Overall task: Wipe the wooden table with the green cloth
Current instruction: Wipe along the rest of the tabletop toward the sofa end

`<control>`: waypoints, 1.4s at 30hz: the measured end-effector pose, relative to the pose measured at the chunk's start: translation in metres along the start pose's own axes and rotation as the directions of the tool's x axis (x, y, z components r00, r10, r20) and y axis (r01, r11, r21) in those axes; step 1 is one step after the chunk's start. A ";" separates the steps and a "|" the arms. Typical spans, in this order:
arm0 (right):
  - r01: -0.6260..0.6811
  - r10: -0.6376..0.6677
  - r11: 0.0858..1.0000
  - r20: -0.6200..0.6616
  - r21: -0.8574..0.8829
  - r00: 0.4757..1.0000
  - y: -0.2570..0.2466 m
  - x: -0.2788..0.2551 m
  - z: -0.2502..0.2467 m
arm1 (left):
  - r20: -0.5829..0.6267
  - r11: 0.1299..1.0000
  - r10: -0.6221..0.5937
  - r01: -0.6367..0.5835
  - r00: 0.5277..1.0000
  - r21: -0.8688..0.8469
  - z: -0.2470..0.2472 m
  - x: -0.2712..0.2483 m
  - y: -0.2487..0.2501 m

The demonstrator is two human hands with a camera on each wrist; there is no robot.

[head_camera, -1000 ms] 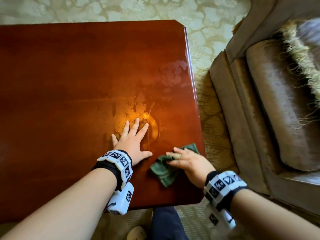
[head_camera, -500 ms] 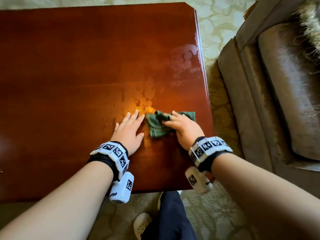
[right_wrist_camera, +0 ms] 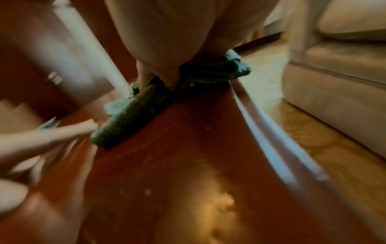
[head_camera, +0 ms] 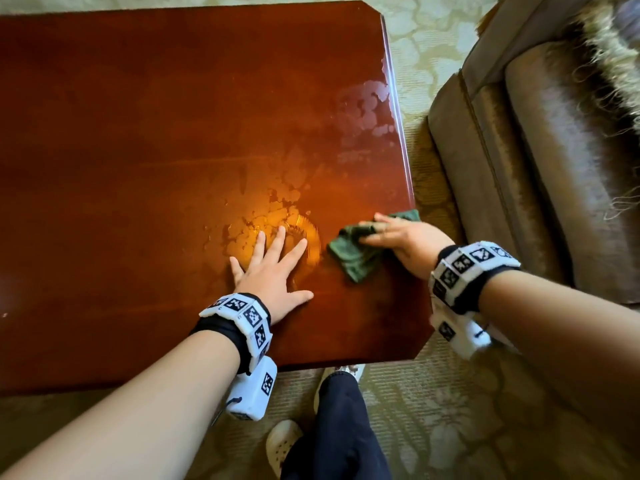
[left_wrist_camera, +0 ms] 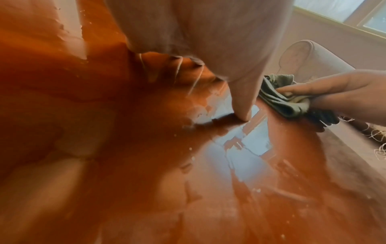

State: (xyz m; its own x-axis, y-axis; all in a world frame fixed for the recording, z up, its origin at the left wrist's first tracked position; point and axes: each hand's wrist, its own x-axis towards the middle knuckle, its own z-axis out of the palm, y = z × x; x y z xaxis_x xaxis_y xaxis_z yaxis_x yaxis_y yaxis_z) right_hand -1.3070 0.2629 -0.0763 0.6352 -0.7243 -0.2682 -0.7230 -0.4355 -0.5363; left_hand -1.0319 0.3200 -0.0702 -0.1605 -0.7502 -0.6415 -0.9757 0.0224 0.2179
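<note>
The glossy red-brown wooden table [head_camera: 138, 133] fills the head view, with a wet, blotchy patch [head_camera: 273, 216] near its middle right. My left hand [head_camera: 273, 268] lies flat on that patch, fingers spread. My right hand [head_camera: 405, 240] presses the crumpled green cloth [head_camera: 356, 261] onto the table close to its right edge, and a fold of cloth is bunched up between the fingers. In the left wrist view the cloth [left_wrist_camera: 277, 99] sits pinched under the right hand [left_wrist_camera: 334, 89]. The blurred right wrist view shows the cloth [right_wrist_camera: 129, 118] under my fingers, one corner at the table edge.
A brown upholstered sofa [head_camera: 554, 150] stands close along the table's right side, with a narrow strip of patterned carpet [head_camera: 426, 64] between them. A pale dried smear [head_camera: 367, 109] marks the far right of the table. My dark trouser leg [head_camera: 343, 427] and white shoe [head_camera: 282, 445] are below the front edge.
My right hand swept the cloth left and away to beside the left hand, then back right to the table's right edge. The left hand stayed flat on the wet patch.
</note>
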 end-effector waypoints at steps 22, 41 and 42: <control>-0.612 0.756 0.652 -0.323 0.449 0.569 -0.153 -0.067 0.134 | -0.010 0.995 0.099 -0.099 0.995 0.032 0.023 -0.034 -0.024; -0.297 0.325 0.926 -0.094 0.234 0.941 -0.257 0.037 0.154 | -0.082 0.976 -0.097 0.079 0.992 -0.201 0.029 -0.094 -0.147; -0.224 0.230 0.954 -0.011 0.202 0.973 -0.260 0.036 0.154 | -0.084 0.963 -0.113 0.088 0.990 -0.253 0.028 -0.098 -0.155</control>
State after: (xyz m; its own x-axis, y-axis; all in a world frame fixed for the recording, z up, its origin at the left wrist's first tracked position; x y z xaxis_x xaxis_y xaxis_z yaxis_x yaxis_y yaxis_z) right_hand -1.0542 0.4323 -0.0698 0.4486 -0.8108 -0.3759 -0.7765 -0.1453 -0.6131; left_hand -0.8695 0.4088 -0.0615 -0.0363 -0.8008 -0.5978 -0.9165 -0.2118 0.3393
